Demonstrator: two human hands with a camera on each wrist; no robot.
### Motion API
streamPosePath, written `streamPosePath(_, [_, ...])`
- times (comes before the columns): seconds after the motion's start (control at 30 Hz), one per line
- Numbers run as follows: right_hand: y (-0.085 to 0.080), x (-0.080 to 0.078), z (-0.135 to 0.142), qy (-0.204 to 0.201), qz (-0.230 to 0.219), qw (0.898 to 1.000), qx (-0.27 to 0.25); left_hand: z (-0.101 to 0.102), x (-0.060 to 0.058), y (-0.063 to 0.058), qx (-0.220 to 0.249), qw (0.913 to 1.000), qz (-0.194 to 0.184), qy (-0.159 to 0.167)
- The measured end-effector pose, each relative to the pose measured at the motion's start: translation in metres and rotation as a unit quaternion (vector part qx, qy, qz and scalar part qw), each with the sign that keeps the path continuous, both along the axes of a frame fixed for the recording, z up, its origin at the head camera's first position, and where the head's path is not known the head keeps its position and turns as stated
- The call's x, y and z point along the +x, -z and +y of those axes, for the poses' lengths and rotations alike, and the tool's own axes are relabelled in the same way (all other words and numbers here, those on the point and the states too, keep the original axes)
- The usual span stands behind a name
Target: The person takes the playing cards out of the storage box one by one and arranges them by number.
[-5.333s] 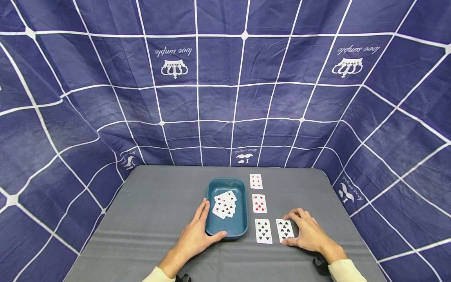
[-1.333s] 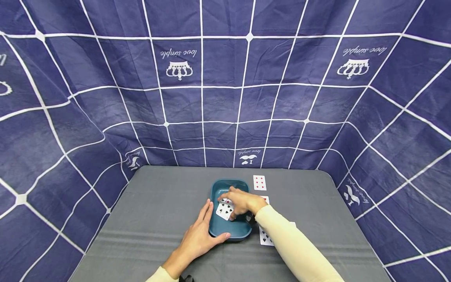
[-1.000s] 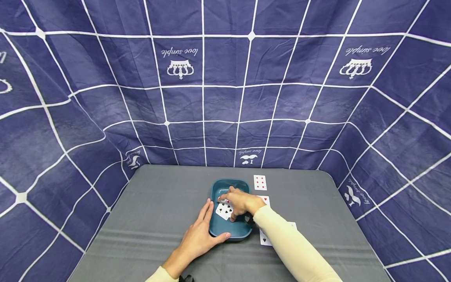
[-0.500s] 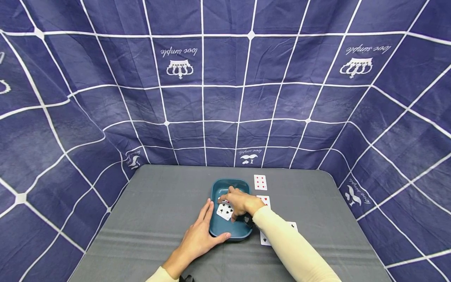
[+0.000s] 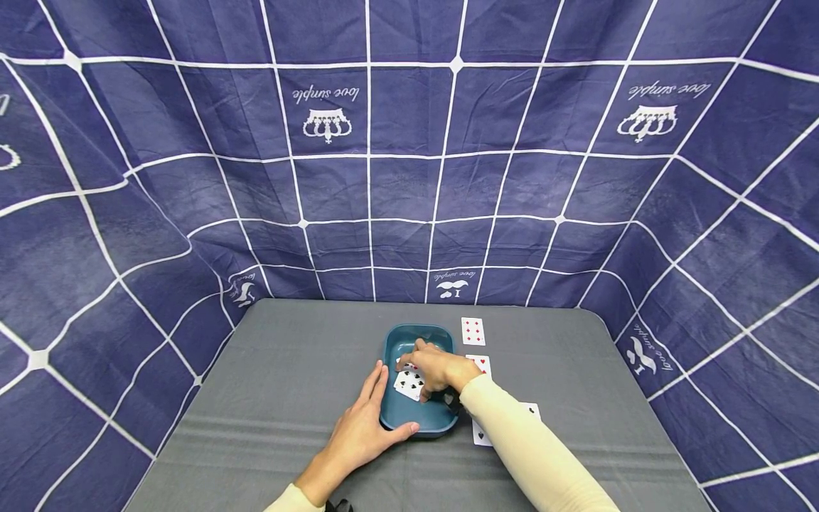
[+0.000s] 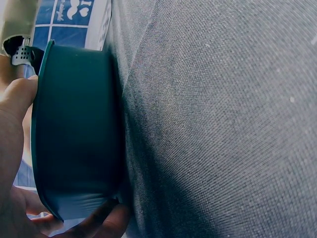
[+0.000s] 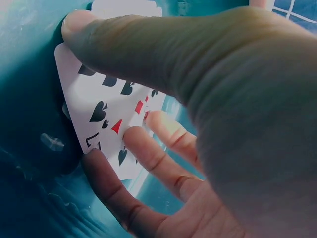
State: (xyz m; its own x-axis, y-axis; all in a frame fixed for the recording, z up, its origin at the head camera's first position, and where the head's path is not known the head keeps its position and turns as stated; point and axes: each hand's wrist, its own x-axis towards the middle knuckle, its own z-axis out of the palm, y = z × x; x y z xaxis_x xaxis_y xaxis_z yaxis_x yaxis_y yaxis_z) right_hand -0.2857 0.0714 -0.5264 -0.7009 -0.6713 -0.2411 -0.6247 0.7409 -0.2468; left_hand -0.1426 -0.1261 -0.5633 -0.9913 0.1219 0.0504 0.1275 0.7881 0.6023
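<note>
A teal rectangular tray (image 5: 409,418) stands on the grey table, holding a small pile of overlapping playing cards. My left hand (image 5: 361,423) rests against its near left corner, fingers extended along the left side and thumb at the near rim; the left wrist view shows the outer tray wall (image 6: 79,124) beside them. Inside the tray, my right hand (image 5: 441,368) pinches a spade card (image 5: 407,385) from the pile. In the right wrist view, thumb and index finger sit on opposite edges of that seven of spades (image 7: 91,121). Red pips show close to the other fingers.
Right of the tray lie a six of diamonds (image 5: 473,331), a partly covered heart card (image 5: 486,364) and a black-suited card (image 5: 481,436). Another black-suited card (image 5: 532,409) peeks out past my right sleeve (image 5: 525,448). A blue checked cloth (image 5: 409,185) hangs behind the table.
My right hand has moved left from the club card on the table into the tray. Lately it barely moves, the pinched card shifting slightly. The left hand stays at the tray.
</note>
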Motion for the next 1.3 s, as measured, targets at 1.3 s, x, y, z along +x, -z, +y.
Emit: streamPosePath(1.3, [-0.009, 0.001, 0.017, -0.005, 0.019, 0.991, -0.133, 0.0, -0.001, 0.002, -0.006, 1.0, -0.002, -0.001])
